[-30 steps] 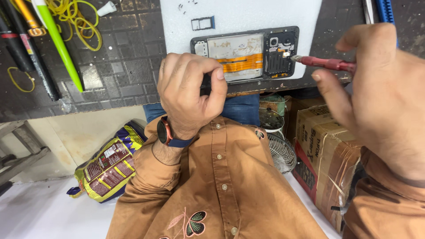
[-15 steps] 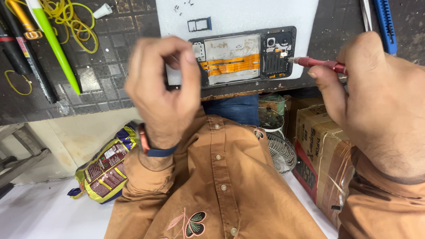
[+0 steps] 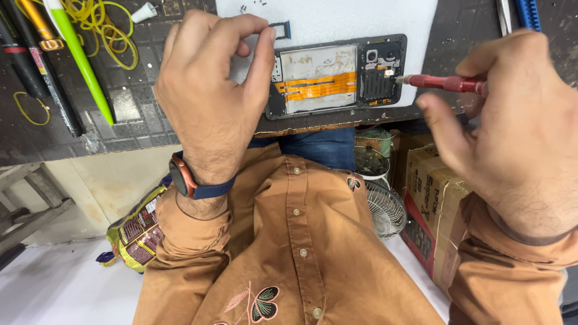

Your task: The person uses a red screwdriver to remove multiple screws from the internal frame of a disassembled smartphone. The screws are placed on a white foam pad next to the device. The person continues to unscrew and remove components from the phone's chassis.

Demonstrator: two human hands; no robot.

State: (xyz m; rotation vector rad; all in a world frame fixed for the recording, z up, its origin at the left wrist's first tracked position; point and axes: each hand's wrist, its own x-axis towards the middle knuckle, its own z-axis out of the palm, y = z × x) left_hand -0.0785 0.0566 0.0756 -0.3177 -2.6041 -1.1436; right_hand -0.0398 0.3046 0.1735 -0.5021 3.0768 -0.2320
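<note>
So, head view only: an opened phone [image 3: 337, 75] lies back-up on a white mat [image 3: 361, 18] at the near edge of a dark gridded workbench [image 3: 138, 102], its rear cover off, showing a pale battery, an orange flex cable across the middle and the camera block at its right end. The phone is the landmark for everything below.

Right hand [image 3: 512, 132], to the right of the phone, is closed around a red-handled screwdriver [image 3: 445, 82]; the metal tip touches the phone's right end, just beside the camera block. Fingers are curled tight on the handle, thumb underneath.

Left hand [image 3: 211, 90] hangs over the phone's left end, raised a little above the bench, fingers bent and pinched toward the thumb (whether something tiny sits between the fingertips, cannot tell). The thumb tip is just beside the phone's left edge. A dark-strapped wristwatch [image 3: 183, 174] sits on that wrist.

Above the phone's left corner, on the mat, lies a small SIM tray [image 3: 280, 27]. Well left of the phone: a green pen-like tool [image 3: 81, 60], several dark tools [image 3: 36, 72] and a tangle of yellow rubber bands [image 3: 102, 24]. Below and right of the phone, under the bench, a small fan [image 3: 385, 207] and a cardboard box [image 3: 430, 198]. Below and left of the phone, a yellow packet [image 3: 135, 232] on the floor.
</note>
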